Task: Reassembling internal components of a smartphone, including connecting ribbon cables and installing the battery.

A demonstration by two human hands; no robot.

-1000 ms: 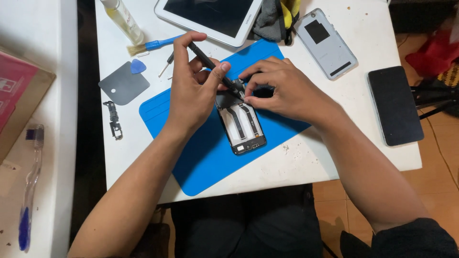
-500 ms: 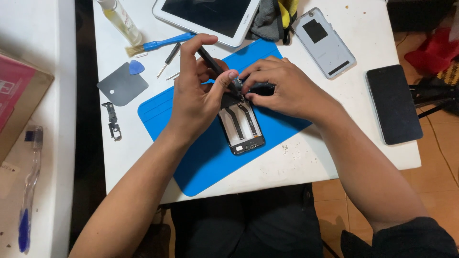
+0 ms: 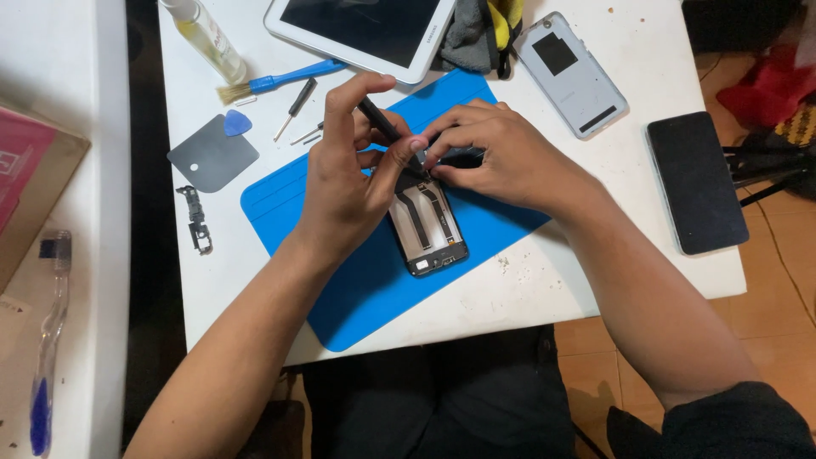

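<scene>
Hands (image 3: 353, 183) over opened phone (image 3: 427, 225)

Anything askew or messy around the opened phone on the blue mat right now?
Mostly orderly. White crumbs speckle the table beside the blue mat. The opened phone lies tilted on it, under the left hand and right hand.

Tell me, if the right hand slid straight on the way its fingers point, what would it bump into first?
Probably the left hand: the right hand points leftward and their fingertips nearly meet over the opened phone, beside the dark tool.
</scene>
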